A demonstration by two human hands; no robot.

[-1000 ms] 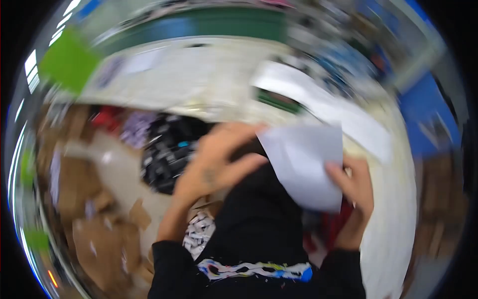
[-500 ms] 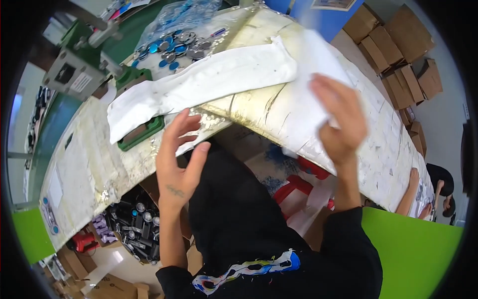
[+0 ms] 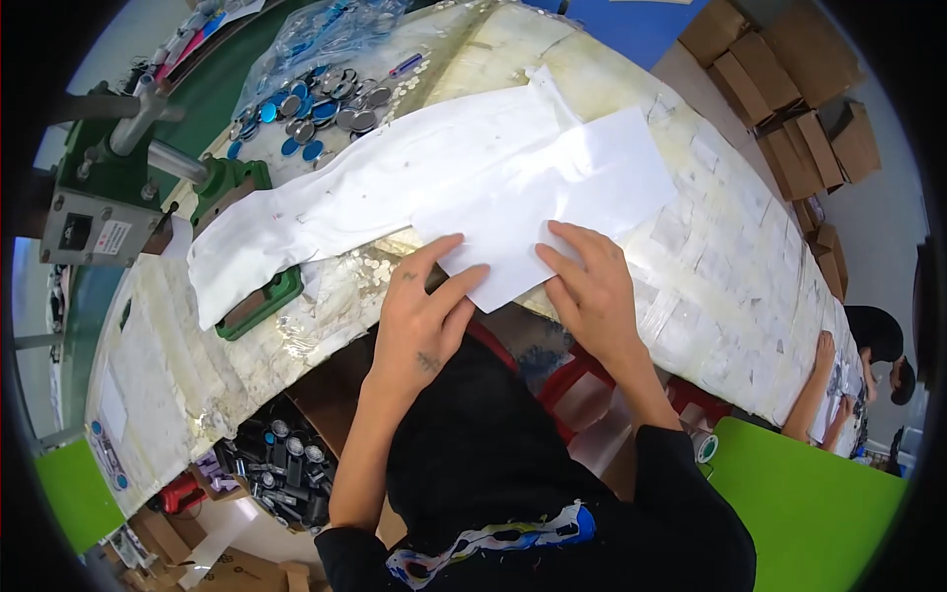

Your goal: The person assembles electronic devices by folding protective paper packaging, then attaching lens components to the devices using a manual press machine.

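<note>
A smooth white sheet [image 3: 523, 207] lies over the right part of a long white cloth [image 3: 365, 187] on the table, its near corner reaching over the edge. My left hand [image 3: 419, 321] is at the sheet's left edge, thumb and forefinger apart with their tips on its surface. On the sheet's near right side, my right hand [image 3: 597, 296] rests with spread fingers. Both hands are open, touching the sheet from above. The cloth's left end drapes over the green metal base [image 3: 261, 304] of a press [image 3: 109, 202].
Blue and silver round caps [image 3: 316, 109] lie behind the cloth, near a clear plastic bag [image 3: 321, 39]. Below the table, a box holds black cylindrical parts [image 3: 281, 469]. Cardboard boxes [image 3: 779, 109] stand at the far right. Another person's arm [image 3: 814, 390] rests at the table's right end.
My right hand has come left and nearer, and the white sheet now lies over the cloth. My left hand has moved right onto the sheet's edge. The view has shifted slightly.
</note>
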